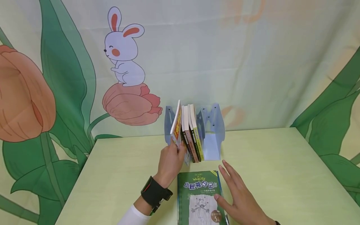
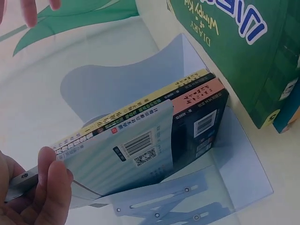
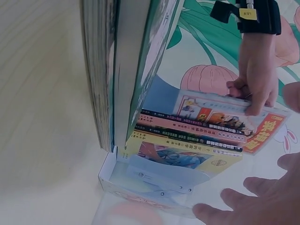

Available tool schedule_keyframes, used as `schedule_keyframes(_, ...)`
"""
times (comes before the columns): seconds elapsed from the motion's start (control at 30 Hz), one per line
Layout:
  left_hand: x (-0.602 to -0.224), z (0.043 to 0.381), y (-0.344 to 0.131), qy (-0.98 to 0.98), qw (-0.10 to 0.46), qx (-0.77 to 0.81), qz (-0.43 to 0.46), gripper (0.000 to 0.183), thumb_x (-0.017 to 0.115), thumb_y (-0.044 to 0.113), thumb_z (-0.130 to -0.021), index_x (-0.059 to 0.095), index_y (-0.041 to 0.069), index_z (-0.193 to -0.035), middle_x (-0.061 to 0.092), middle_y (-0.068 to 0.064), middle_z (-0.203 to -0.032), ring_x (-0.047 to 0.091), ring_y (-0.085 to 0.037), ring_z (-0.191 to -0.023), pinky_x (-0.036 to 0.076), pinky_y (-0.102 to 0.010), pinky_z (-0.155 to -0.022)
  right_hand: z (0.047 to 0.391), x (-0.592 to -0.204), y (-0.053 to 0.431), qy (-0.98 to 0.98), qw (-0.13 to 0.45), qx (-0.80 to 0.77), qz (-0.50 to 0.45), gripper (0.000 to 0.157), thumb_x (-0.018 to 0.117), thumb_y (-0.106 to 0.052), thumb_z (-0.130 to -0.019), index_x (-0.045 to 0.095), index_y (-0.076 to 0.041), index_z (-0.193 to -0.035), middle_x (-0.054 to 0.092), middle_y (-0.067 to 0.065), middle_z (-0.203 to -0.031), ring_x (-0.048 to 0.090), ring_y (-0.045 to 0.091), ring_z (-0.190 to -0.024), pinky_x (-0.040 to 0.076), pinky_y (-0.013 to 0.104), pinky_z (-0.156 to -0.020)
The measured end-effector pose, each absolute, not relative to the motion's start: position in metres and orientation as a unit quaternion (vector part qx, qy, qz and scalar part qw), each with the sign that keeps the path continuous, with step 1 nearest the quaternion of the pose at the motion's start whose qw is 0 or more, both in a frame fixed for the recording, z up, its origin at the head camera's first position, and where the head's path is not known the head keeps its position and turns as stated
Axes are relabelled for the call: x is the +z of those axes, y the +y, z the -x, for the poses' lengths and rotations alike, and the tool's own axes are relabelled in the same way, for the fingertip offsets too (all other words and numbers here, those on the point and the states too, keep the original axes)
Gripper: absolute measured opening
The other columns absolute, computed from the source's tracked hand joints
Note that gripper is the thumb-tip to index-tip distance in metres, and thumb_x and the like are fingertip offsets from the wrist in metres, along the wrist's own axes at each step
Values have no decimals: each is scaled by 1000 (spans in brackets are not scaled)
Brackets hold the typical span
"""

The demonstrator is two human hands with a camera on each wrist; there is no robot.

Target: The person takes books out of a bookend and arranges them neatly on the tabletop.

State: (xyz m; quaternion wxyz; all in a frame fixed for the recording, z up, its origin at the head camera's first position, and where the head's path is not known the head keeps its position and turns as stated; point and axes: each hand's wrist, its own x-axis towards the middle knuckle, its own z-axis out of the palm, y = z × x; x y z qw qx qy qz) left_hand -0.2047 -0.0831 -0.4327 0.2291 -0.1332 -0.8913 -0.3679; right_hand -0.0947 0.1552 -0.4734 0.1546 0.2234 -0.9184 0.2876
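My left hand (image 1: 170,161) grips a thin book (image 1: 176,125) at the left of a row of books (image 1: 194,134). In the left wrist view, this book shows a pale blue back cover with a barcode (image 2: 136,143); its colourful front (image 3: 218,115) leans against the row in the right wrist view. The books stand upright in a light blue expandable book rack (image 1: 217,125), its right compartment showing bare. My right hand (image 1: 239,192) hovers with spread fingers beside a green Wimpy Kid book (image 1: 197,184), holding nothing.
The green book lies on top of a stack of thick books (image 3: 101,70), close in front of the rack. A pale yellow table (image 1: 270,162) extends to both sides. Behind it hangs a cloth backdrop (image 1: 197,62) printed with a rabbit and tulips.
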Motion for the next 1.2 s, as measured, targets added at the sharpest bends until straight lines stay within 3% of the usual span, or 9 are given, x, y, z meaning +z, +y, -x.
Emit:
schedule_keyframes(0.13, -428, 199, -86, -890, 247, -356, 144, 32, 50, 14, -100, 52, -5, -126, 74, -17, -82, 69, -22, -60, 41, -21, -45, 95, -470, 157, -913, 162, 299, -224, 90, 72, -34, -85, 21, -21, -158, 18, 4, -165, 20, 23, -150, 38, 65, -102)
schedule_keyframes(0.27, -422, 192, -88, -889, 254, -350, 151, 35, 51, 14, -100, 51, -6, -128, 70, -14, -72, 62, -17, -51, 31, -19, -41, 95, -467, 158, -909, 158, 311, -227, 89, 71, -33, -85, 21, -22, -158, 17, 4, -165, 15, 22, -152, 33, 67, -103)
schedule_keyframes(0.37, -417, 187, -89, -889, 250, -353, 146, 38, 52, 14, -100, 50, -8, -131, 70, -14, -74, 57, -13, -48, 24, -19, -40, 95, -466, 158, -909, 154, 315, -226, 89, 71, -33, -85, 21, -23, -158, 16, 2, -166, 14, 21, -152, 32, 67, -104)
schedule_keyframes(0.6, -410, 176, -91, -889, 244, -364, 135, 45, 52, 16, -100, 44, -6, -139, 74, -21, -100, 71, -22, -65, 33, -18, -43, 95, -464, 157, -907, 159, 316, -227, 88, 71, -33, -85, 22, -22, -158, 18, 5, -165, 15, 20, -152, 32, 68, -103)
schedule_keyframes(0.83, -405, 167, -95, -888, 256, -359, 131, 43, 52, 14, -99, 45, -6, -137, 74, -21, -95, 72, -24, -67, 44, -21, -47, 94, -462, 157, -909, 161, 312, -224, 87, 70, -32, -87, 22, -21, -158, 17, 4, -165, 16, 21, -152, 34, 68, -102)
schedule_keyframes(1.0, -401, 157, -100, -880, 266, -365, 144, 44, 53, 14, -99, 43, -5, -138, 74, -22, -100, 74, -26, -71, 38, -18, -43, 94, -460, 157, -909, 162, 314, -220, 87, 70, -31, -87, 22, -21, -158, 18, 5, -165, 16, 21, -152, 34, 66, -103)
schedule_keyframes(1.2, -401, 148, -107, -871, 291, -363, 160, 45, 55, 11, -98, 43, -3, -139, 74, -22, -102, 75, -26, -71, 38, -15, -43, 95, -459, 157, -906, 170, 315, -225, 87, 71, -30, -86, 23, -19, -158, 20, 6, -164, 16, 20, -152, 35, 66, -102)
